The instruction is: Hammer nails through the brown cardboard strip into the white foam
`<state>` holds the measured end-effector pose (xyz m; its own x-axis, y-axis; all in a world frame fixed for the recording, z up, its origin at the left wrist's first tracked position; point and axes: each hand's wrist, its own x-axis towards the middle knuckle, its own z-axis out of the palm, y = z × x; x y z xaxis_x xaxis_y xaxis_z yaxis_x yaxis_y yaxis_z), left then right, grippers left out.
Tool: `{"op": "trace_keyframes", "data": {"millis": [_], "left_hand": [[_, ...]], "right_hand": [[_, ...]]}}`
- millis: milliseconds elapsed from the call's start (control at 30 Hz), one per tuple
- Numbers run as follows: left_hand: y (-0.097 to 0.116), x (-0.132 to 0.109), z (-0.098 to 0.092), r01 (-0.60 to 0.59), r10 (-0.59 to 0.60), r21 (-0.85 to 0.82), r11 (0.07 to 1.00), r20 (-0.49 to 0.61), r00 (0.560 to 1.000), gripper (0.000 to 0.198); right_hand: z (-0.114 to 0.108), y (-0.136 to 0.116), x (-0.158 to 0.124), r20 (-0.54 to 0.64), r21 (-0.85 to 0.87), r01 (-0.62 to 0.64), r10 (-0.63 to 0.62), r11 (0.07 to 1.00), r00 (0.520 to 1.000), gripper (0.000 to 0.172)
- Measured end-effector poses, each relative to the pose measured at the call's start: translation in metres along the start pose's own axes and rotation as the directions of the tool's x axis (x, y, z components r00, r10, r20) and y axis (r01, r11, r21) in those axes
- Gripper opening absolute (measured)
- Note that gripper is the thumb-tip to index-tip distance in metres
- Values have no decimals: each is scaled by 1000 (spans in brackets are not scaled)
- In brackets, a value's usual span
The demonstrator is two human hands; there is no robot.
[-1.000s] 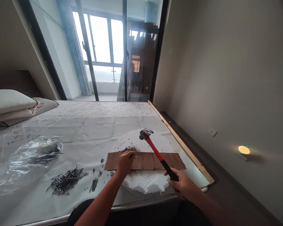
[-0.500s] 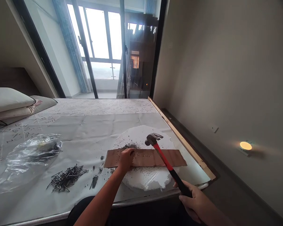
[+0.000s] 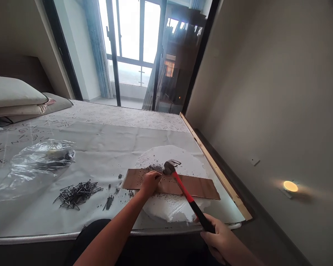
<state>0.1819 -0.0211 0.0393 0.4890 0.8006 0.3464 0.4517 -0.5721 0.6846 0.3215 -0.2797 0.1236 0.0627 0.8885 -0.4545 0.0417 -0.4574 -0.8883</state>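
Note:
A brown strip of board [image 3: 198, 186] with rows of small holes lies across a round white foam slab [image 3: 166, 214]. My left hand [image 3: 150, 182] rests on the strip, its thumb and finger pinched on a nail that the fingers mostly hide. My right hand [image 3: 218, 234] is wrapped round the black grip of a claw hammer [image 3: 184, 190] with a red neck. The hammer's head is right beside my left fingertips, above the strip. Dark crumbs [image 3: 154, 168] are scattered behind the strip.
Left of my left arm are a pile of nails [image 3: 77, 194], a few more nails [image 3: 108, 203] and a clear plastic bag [image 3: 41, 166]. A grey sheet [image 3: 113, 144] covers part of the bed. A wooden rail [image 3: 216, 168] runs along its right side; pillows [image 3: 16, 92] are far left.
The hammer's head has come down and left, closer to my left fingertips. My left hand stays pinched on the strip. The whole view has tilted slightly.

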Motion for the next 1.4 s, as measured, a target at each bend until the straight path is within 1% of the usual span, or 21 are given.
{"op": "trace_keyframes", "data": {"millis": [200,267,400,467,567,667,767,900,1033,1200,1267,1300,1333,1400], "left_hand": [[-7,-4,2,-17,17,-10,1000,-8,1000,14],[-8,-5,2,-16,15,-34,999,-16,1000,14],[-8,-5,3,0,-2,-62,998,-22,1000,13],[-8,-5,3,4,-5,-56,998,-21,1000,14],[-10,-5,4,10,-9,-19,1000,4,1000,17],[-10,-6,5,-7,8,-11,1000,38,999,18],[-10,-5,5,-19,20,-30,999,42,999,17],[-11,-5,5,4,-3,-30,1000,26,1000,18],[-11,-7,5,-2,4,-20,1000,60,998,26],[-6,-6,-1,-6,8,-23,1000,104,995,24],[-2,-3,-7,-12,17,-66,998,81,997,24],[0,-2,-13,-9,14,-97,995,53,998,26],[2,0,-19,-2,3,-132,991,10,1000,29],[6,2,-35,17,-42,-208,978,-113,993,33]], "right_hand": [[4,-6,11,28,-56,-65,67,996,997,42],[3,-7,11,24,-59,-76,78,995,997,45],[1,-10,12,4,-53,-53,53,997,999,47],[3,-9,15,-8,-66,-71,71,995,997,50],[6,-6,19,-22,-60,-118,117,991,993,59],[5,-4,19,-7,-42,-90,90,995,996,59],[2,-5,15,-3,-45,-49,49,998,999,56],[4,-3,17,-11,-64,-81,80,995,997,55],[7,1,22,11,-67,-110,111,992,994,57],[0,-9,13,-38,-91,-67,63,994,997,61],[0,-12,12,-44,-93,-41,37,995,998,62],[2,-12,13,-47,-96,-34,29,995,998,61],[4,-11,15,-48,-102,-36,31,994,998,60],[9,-8,22,-38,-137,-65,60,988,997,58]]}}
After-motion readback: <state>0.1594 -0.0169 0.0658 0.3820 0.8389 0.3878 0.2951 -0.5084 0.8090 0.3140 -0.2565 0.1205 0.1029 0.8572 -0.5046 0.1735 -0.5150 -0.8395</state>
